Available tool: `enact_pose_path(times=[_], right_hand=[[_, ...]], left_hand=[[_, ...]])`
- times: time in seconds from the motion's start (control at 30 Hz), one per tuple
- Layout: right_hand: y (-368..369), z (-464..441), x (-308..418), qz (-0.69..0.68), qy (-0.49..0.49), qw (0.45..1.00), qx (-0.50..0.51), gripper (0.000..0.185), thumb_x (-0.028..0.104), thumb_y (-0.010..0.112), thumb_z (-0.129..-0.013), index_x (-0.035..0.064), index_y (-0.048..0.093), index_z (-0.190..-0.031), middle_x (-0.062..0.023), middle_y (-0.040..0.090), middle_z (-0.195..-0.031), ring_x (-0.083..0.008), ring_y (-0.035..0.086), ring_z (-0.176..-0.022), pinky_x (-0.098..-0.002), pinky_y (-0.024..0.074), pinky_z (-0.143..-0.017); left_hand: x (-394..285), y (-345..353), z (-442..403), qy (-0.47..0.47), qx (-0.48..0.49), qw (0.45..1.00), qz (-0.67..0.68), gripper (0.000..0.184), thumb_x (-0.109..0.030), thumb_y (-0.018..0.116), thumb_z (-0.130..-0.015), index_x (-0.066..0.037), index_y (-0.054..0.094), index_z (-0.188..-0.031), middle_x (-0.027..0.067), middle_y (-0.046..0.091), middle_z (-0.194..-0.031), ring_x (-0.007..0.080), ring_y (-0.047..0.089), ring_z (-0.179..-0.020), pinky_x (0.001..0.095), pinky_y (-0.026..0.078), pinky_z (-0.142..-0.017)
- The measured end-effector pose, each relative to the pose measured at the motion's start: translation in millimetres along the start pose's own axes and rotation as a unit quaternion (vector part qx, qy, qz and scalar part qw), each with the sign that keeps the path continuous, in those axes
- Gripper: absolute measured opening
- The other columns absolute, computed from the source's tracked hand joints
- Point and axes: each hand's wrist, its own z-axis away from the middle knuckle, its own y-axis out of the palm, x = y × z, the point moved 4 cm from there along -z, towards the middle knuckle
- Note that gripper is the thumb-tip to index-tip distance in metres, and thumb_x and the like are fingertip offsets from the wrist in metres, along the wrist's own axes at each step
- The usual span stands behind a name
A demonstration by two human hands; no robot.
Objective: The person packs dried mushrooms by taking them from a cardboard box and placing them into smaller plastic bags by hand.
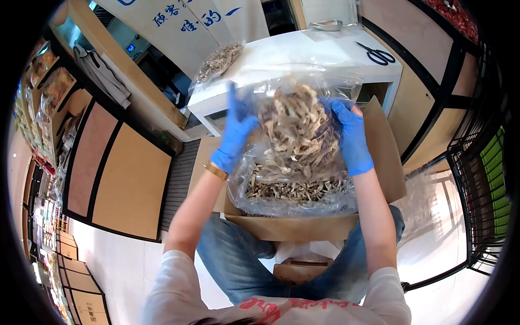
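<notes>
We hold a clear bag (298, 130) over the open carton (295, 229), right hand (352, 135) clamped on its side, left hand (234, 132) alongside, fingers apart.

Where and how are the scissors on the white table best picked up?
Best grip for the scissors looks to be the dark handle loops, coming from the near right side of the table. They lie flat with the loops towards that side and nearer the person, while the blades point away to the far left.

Blue “顾客”, “唯”, “的” on white panel (173, 44)
</notes>
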Motion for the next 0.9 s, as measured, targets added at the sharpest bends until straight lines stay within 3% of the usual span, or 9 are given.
enact_pose_path(times=[0.03, 0.07, 0.17, 0.27, 0.33, 0.53, 0.6, 0.8, 0.9], right_hand=[[1, 2, -2, 0.027, 0.010, 0.999, -0.044, 0.022, 0.014, 0.065, -0.088, -0.0034, 0.065, -0.101, -0.0126, 0.069, -0.099, -0.0171, 0.065, -0.092, -0.0275, 0.0501, -0.087], [-1, 3, -3, 0.054, 0.021, 0.994, -0.089, 0.023, 0.015, 0.064, -0.088, -0.0032, 0.065, -0.102, -0.0122, 0.069, -0.100, -0.0178, 0.065, -0.093, -0.0278, 0.0500, -0.087], [0, 4, -6, -0.016, 0.012, 0.999, 0.032, 0.051, 0.016, 0.070, -0.082, -0.0013, 0.051, -0.125, -0.0118, 0.063, -0.115, -0.0199, 0.062, -0.101, -0.0314, 0.0477, -0.091], [-1, 7, -11, -0.033, -0.021, 0.990, 0.137, 0.080, 0.022, 0.079, -0.073, 0.0016, 0.037, -0.139, -0.0104, 0.055, -0.127, -0.0201, 0.057, -0.106, -0.0324, 0.0449, -0.094], [1, 20, -21, 0.164, 0.131, 0.969, 0.131, 0.076, 0.023, 0.079, -0.072, 0.0021, 0.042, -0.135, -0.0085, 0.058, -0.119, -0.0175, 0.057, -0.103, -0.0296, 0.0455, -0.090], [1, 9, -43, 0.301, 0.152, 0.941, -0.029, 0.070, 0.020, 0.081, -0.072, 0.0012, 0.046, -0.130, -0.0088, 0.059, -0.112, -0.0162, 0.058, -0.100, -0.0303, 0.0479, -0.086], [23, 19, -30, 0.180, -0.004, 0.984, 0.013, 0.070, 0.027, 0.081, -0.073, 0.0012, 0.047, -0.128, -0.0089, 0.060, -0.111, -0.0161, 0.059, -0.098, -0.0301, 0.0497, -0.085], [3, 19, -37, 0.136, 0.120, 0.983, 0.013, 0.065, 0.021, 0.080, -0.074, 0.0011, 0.048, -0.127, -0.0081, 0.063, -0.108, -0.0163, 0.062, -0.095, -0.0293, 0.0510, -0.085], [-6, 19, -49, -0.033, 0.209, 0.977, -0.020, 0.061, 0.019, 0.078, -0.076, 0.0013, 0.049, -0.126, -0.0077, 0.065, -0.096, -0.0167, 0.063, -0.091, -0.0287, 0.0517, -0.082]], left_hand=[[24, 2, 7, -0.054, 0.039, 0.998, 0.002, 0.104, -0.001, 0.064, -0.071, -0.018, 0.000, -0.151, 0.0131, 0.011, -0.155, 0.0213, 0.025, -0.137, 0.0284, 0.045, -0.093], [34, 7, 19, -0.084, 0.027, 0.996, 0.025, 0.095, 0.000, 0.066, -0.073, -0.015, 0.014, -0.151, 0.0126, 0.025, -0.151, 0.0179, 0.037, -0.130, 0.0247, 0.046, -0.088], [47, 16, 22, -0.263, 0.029, 0.964, -0.009, 0.081, -0.001, 0.068, -0.076, -0.009, 0.030, -0.146, 0.0087, 0.042, -0.140, 0.0152, 0.047, -0.119, 0.0243, 0.046, -0.090], [25, 26, 15, -0.116, 0.016, 0.990, 0.077, 0.069, -0.002, 0.070, -0.077, -0.004, 0.039, -0.139, 0.0064, 0.052, -0.129, 0.0136, 0.052, -0.112, 0.0249, 0.046, -0.092], [14, 29, 13, -0.077, 0.043, 0.995, 0.042, 0.073, 0.002, 0.068, -0.078, -0.003, 0.033, -0.142, 0.0091, 0.047, -0.134, 0.0149, 0.049, -0.117, 0.0276, 0.045, -0.095], [16, 26, 12, -0.079, 0.063, 0.995, -0.024, 0.093, -0.003, 0.078, -0.070, -0.005, 0.024, -0.146, 0.0114, 0.036, -0.143, 0.0201, 0.041, -0.127, 0.0306, 0.040, -0.102], [23, 22, 19, -0.101, -0.036, 0.994, 0.017, 0.094, -0.001, 0.079, -0.068, -0.004, 0.025, -0.145, 0.0110, 0.040, -0.140, 0.0192, 0.044, -0.124, 0.0303, 0.042, -0.100], [34, 19, 36, -0.128, 0.003, 0.987, 0.096, 0.081, 0.005, 0.073, -0.070, -0.001, 0.034, -0.140, 0.0080, 0.049, -0.133, 0.0169, 0.050, -0.117, 0.0301, 0.043, -0.099], [29, 26, 38, -0.137, 0.031, 0.979, 0.150, 0.076, 0.003, 0.070, -0.075, 0.000, 0.032, -0.141, 0.0066, 0.050, -0.130, 0.0158, 0.052, -0.114, 0.0307, 0.044, -0.097]])
